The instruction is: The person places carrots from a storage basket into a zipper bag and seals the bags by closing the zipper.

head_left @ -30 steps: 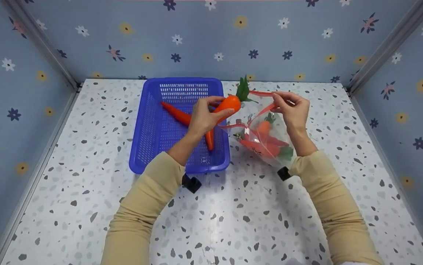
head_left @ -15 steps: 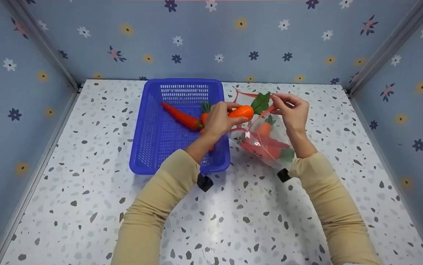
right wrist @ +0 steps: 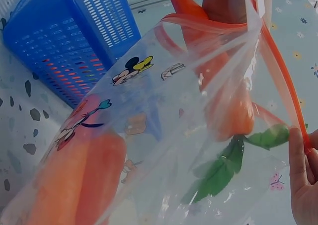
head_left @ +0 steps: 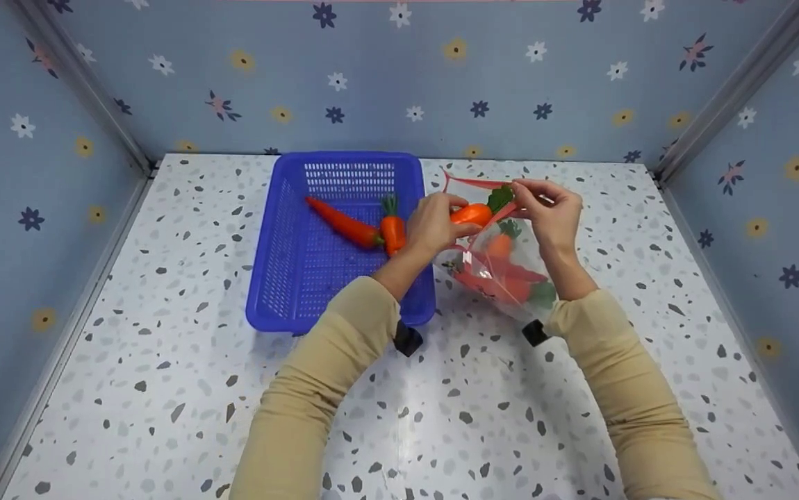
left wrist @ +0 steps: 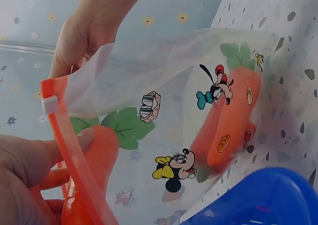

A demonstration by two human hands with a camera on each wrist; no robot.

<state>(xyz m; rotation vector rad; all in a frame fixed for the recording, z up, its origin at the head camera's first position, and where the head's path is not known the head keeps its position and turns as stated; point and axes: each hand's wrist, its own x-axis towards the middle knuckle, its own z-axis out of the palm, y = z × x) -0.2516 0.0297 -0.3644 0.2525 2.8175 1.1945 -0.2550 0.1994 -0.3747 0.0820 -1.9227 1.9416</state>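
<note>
My left hand (head_left: 434, 222) grips an orange carrot (head_left: 471, 214) with green leaves, leaf end toward the right. In the left wrist view the carrot's thick end and leaves show through the clear zip bag (left wrist: 164, 86), inside its red-edged mouth. My right hand (head_left: 551, 212) pinches the bag's red rim (right wrist: 285, 86) between thumb and fingers at its right side. Lower in the bag lie another carrot (left wrist: 238, 91) and other red-orange vegetables, partly covered by printed cartoon figures. The far end of the held carrot pokes out of the bag in the right wrist view.
Left of the bag stands a blue plastic basket (head_left: 271, 243). Inside it lie a long red pepper (head_left: 344, 222) with a green stem and a smaller carrot (head_left: 392, 230), partly hidden by my left arm. Flower-patterned panels (head_left: 399, 83) surround the speckled white table (head_left: 184, 292).
My left hand has moved right from over the basket, bringing the carrot leaves first into the bag's mouth. The right hand has stayed nearly in place, still pinching the rim.
</note>
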